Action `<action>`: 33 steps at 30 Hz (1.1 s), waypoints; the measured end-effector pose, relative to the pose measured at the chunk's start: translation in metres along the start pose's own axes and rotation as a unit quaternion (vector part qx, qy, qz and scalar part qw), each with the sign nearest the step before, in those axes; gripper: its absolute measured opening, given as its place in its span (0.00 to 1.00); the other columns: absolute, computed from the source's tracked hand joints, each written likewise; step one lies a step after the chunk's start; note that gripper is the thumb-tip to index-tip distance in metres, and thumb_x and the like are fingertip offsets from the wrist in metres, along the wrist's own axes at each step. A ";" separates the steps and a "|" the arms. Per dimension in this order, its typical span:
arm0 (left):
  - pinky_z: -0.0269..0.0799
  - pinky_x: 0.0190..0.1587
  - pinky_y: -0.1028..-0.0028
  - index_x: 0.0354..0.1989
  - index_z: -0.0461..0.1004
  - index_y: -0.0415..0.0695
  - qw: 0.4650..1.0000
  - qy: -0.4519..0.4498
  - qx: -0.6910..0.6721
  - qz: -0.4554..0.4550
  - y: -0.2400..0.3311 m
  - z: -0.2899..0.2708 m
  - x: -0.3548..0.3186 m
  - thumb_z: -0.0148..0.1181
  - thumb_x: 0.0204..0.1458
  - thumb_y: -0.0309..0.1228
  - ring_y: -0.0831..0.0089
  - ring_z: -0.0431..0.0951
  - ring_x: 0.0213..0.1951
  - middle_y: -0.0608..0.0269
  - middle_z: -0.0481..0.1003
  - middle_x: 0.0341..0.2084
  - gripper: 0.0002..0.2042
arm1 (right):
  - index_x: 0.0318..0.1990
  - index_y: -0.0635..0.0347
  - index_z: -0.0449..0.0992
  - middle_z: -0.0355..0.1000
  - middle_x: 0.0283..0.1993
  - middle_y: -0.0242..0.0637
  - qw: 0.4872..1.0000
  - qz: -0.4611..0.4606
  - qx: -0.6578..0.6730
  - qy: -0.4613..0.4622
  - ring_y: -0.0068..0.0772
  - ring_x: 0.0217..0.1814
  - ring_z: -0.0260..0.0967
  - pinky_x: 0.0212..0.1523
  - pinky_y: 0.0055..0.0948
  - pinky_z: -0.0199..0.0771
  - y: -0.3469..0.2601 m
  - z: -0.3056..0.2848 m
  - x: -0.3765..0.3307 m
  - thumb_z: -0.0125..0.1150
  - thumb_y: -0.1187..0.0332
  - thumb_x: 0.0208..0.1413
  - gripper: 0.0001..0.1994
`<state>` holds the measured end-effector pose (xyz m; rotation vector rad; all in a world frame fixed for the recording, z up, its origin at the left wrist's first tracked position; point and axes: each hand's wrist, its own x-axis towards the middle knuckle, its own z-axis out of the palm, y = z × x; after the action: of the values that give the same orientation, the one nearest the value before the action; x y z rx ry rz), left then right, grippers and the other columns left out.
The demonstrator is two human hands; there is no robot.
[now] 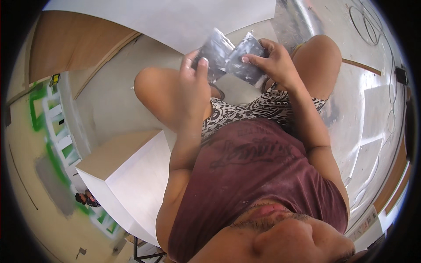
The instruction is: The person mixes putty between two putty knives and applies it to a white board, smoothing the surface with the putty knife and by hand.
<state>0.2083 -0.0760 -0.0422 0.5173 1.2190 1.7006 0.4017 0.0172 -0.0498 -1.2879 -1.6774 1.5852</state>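
My left hand [194, 74], slightly blurred, grips a flat, dark grey plate [215, 52] that looks like a putty scraper, with its thumb on the near face. White smears cover parts of that plate. Pinched between the thumb and fingers of my right hand [277, 61] is a second flat scraper [249, 61], also grey and streaked with white. Both scrapers are tilted, and their inner edges meet or overlap in front of my crossed legs; whether they touch is hard to tell. Most of the left fingers are hidden behind the plate.
A large white panel [171, 19] lies just beyond my hands. To my left stand a white box-shaped piece [140, 175] and a brown wooden board [74, 44]. Loose cable [372, 37] coils on the floor at the far right. Someone [87, 198] is at the far left.
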 end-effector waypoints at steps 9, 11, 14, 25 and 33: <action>0.75 0.46 0.73 0.55 0.65 0.31 0.994 -0.011 0.098 -0.041 -0.008 -0.019 -0.012 0.54 0.62 0.24 0.75 0.76 0.42 0.56 0.76 0.42 0.15 | 0.53 0.70 0.70 0.75 0.35 0.38 0.961 -0.170 0.167 0.143 0.22 0.30 0.73 0.27 0.21 0.78 -0.002 -0.009 0.002 0.56 0.70 0.64 0.14; 0.75 0.49 0.70 0.54 0.65 0.32 0.999 0.004 0.033 -0.009 -0.008 -0.013 -0.001 0.54 0.61 0.22 0.72 0.76 0.44 0.56 0.75 0.43 0.14 | 0.55 0.69 0.71 0.75 0.36 0.36 0.974 -0.182 0.098 0.095 0.22 0.31 0.73 0.31 0.22 0.77 -0.001 0.004 -0.009 0.56 0.70 0.65 0.15; 0.75 0.50 0.70 0.53 0.65 0.32 0.999 -0.012 0.040 -0.011 -0.005 -0.008 0.002 0.54 0.60 0.21 0.72 0.76 0.44 0.55 0.75 0.43 0.14 | 0.58 0.62 0.71 0.77 0.34 0.47 0.978 -0.203 -0.050 0.023 0.31 0.29 0.74 0.34 0.30 0.74 -0.007 0.017 -0.021 0.57 0.70 0.63 0.17; 0.76 0.48 0.67 0.56 0.66 0.32 0.998 0.061 0.018 0.023 0.021 0.004 -0.002 0.48 0.63 0.23 0.68 0.76 0.47 0.53 0.73 0.47 0.14 | 0.39 0.66 0.76 0.74 0.25 0.33 0.986 -0.086 0.063 0.129 0.16 0.24 0.68 0.25 0.22 0.70 -0.007 -0.007 -0.015 0.65 0.65 0.59 0.11; 0.75 0.42 0.76 0.56 0.68 0.31 0.950 -0.109 0.292 0.022 -0.004 0.016 -0.046 0.51 0.64 0.26 0.75 0.77 0.40 0.54 0.76 0.42 0.16 | 0.38 0.64 0.77 0.74 0.27 0.26 0.970 -0.112 0.173 0.125 0.11 0.28 0.67 0.29 0.15 0.67 -0.009 -0.038 -0.026 0.67 0.62 0.58 0.13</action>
<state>0.2438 -0.1083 -0.0313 1.0635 1.5484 1.2556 0.4425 0.0143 -0.0275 -1.0307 -1.2740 1.4348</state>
